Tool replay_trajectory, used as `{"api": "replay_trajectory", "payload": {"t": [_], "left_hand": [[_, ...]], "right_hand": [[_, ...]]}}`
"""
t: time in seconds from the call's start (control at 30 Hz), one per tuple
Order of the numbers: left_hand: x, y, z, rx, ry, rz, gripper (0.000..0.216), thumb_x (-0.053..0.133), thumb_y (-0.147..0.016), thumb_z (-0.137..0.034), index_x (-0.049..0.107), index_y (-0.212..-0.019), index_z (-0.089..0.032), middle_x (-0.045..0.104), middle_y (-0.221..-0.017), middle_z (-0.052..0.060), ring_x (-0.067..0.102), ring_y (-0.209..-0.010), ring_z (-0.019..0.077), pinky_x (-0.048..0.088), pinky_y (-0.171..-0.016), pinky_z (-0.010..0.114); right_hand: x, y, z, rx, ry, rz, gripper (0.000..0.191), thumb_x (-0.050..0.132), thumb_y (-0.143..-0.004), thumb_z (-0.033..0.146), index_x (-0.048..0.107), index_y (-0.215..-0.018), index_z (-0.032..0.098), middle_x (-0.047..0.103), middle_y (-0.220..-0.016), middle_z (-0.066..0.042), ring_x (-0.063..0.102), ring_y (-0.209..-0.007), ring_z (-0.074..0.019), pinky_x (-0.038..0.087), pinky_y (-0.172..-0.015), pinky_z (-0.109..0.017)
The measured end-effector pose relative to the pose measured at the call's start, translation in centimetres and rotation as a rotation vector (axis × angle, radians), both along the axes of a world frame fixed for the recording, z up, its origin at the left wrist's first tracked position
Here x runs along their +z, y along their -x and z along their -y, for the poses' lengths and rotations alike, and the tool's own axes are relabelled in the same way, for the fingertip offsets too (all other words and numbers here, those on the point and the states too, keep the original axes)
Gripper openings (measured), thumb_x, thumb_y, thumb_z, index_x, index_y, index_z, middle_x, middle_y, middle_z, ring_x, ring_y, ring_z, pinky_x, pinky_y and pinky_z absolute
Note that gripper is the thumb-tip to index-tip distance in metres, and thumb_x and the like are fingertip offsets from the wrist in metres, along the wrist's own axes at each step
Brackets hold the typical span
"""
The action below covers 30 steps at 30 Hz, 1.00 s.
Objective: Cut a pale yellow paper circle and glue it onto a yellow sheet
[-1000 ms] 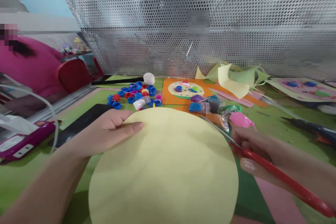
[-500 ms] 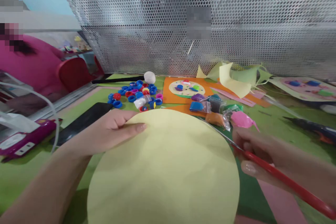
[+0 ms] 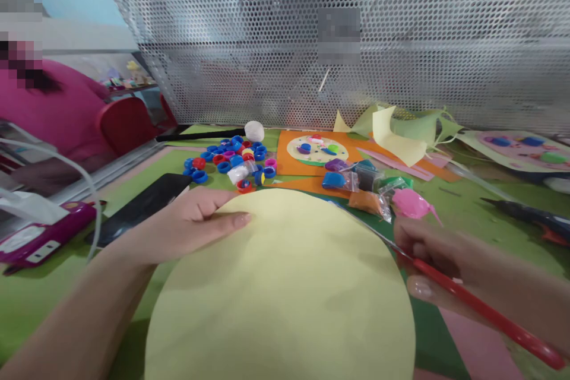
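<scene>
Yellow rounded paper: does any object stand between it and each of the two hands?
Left hand: nothing visible; it grips the yellow paper directly at the upper left edge. Right hand: the red-handled scissors stand between, metal part along the upper right edge.

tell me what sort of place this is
Probably a craft workspace: the left hand holds a round yellow sheet, the right hand holds red-handled scissors, and paper scraps lie beyond.
</scene>
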<state>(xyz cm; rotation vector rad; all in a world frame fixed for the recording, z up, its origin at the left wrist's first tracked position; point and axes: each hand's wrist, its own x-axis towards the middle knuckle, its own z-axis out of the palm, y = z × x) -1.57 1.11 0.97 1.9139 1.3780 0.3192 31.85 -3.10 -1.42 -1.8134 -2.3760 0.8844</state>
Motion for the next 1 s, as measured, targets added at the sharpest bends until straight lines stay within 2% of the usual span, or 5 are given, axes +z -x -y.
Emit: {"api": "replay_trajectory", "payload": {"t": [0.17, 0.33, 0.53, 0.87, 1.0], "left_hand": [[0.03, 0.05, 0.17, 0.001, 0.005, 0.005, 0.042, 0.046, -0.078, -0.056, 0.056, -0.072, -0.015, 0.064, -0.060, 0.001, 0.060, -0.050, 0.0162, 0.041, -0.041, 0.019], [0.06, -0.36, 0.21, -0.033, 0.091, 0.098, 0.038, 0.050, -0.079, -0.052, 0.061, -0.075, -0.016, 0.055, -0.059, -0.004, 0.049, -0.048, 0.0092, 0.037, -0.041, 0.015], [0.12, -0.58, 0.13, -0.057, 0.122, 0.164, 0.033, 0.051, -0.080, -0.048, 0.062, -0.076, -0.017, 0.053, -0.060, -0.005, 0.046, -0.049, 0.0077, 0.035, -0.042, 0.013], [0.00, -0.64, -0.18, -0.068, 0.077, 0.115, 0.034, 0.050, -0.080, -0.048, 0.059, -0.069, -0.016, 0.047, -0.055, -0.006, 0.039, -0.045, 0.0066, 0.030, -0.039, 0.013], [0.08, -0.70, -0.04, -0.098, 0.075, 0.084, 0.033, 0.049, -0.080, -0.046, 0.063, -0.080, -0.016, 0.057, -0.060, -0.004, 0.048, -0.048, 0.0088, 0.035, -0.042, 0.014]], "right_hand": [[0.09, -0.06, 0.01, -0.003, 0.055, -0.073, 0.035, 0.048, -0.080, 0.056, 0.037, -0.072, 0.024, 0.039, -0.061, 0.006, 0.033, -0.054, -0.0134, 0.029, -0.049, -0.024], [-0.09, -0.21, 0.22, -0.012, 0.082, -0.050, 0.035, 0.049, -0.080, 0.058, 0.040, -0.076, 0.025, 0.044, -0.068, 0.005, 0.037, -0.059, -0.0137, 0.032, -0.052, -0.023], [-0.02, 0.15, -0.18, -0.020, 0.084, -0.060, 0.037, 0.052, -0.079, 0.057, 0.038, -0.071, 0.024, 0.037, -0.061, 0.007, 0.031, -0.056, -0.0132, 0.028, -0.049, -0.023], [-0.44, -0.02, -0.04, -0.037, 0.125, -0.047, 0.038, 0.054, -0.075, 0.061, 0.040, -0.073, 0.025, 0.043, -0.064, 0.007, 0.035, -0.056, -0.0134, 0.031, -0.050, -0.023], [-0.24, 0.15, -0.06, -0.023, 0.132, -0.039, 0.034, 0.053, -0.078, 0.057, 0.042, -0.075, 0.026, 0.045, -0.067, 0.006, 0.038, -0.059, -0.0141, 0.033, -0.052, -0.023]]}}
